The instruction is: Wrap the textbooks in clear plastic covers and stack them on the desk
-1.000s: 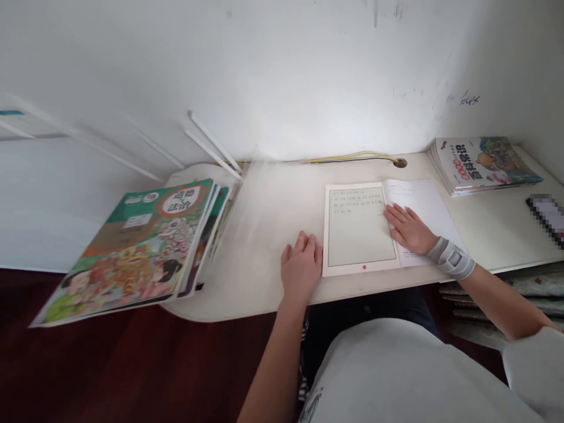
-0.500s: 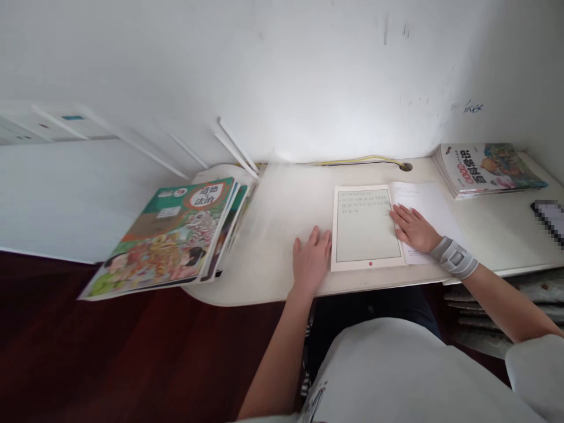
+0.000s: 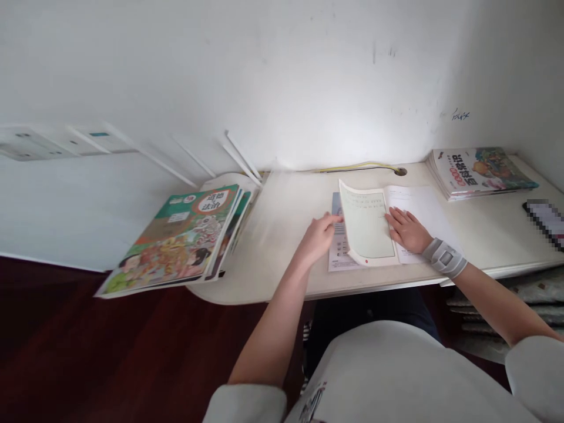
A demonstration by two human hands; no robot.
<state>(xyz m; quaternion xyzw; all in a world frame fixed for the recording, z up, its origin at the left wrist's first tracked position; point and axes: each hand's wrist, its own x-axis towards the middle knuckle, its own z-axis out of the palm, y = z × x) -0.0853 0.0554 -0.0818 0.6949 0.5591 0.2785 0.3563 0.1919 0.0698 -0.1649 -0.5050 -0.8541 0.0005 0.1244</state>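
Observation:
An open thin workbook (image 3: 368, 226) lies on the white desk (image 3: 282, 247). My left hand (image 3: 319, 235) pinches the left edge of its pale green left page, which is lifted and curling over toward the right; a printed page shows underneath. My right hand (image 3: 406, 229) lies flat with fingers spread on the white right-hand page, holding the book down. A grey brace (image 3: 445, 257) wraps that wrist.
A stack of colourful textbooks (image 3: 185, 241) overhangs the desk's left end. Another stack of books (image 3: 478, 170) sits at the back right, with a dark phone (image 3: 544, 214) near the right edge. A yellow cable (image 3: 352, 168) runs along the wall to a desk hole.
My left hand left the desk surface beside the book, took the left page's edge and lifted it. The right hand stayed on the right page.

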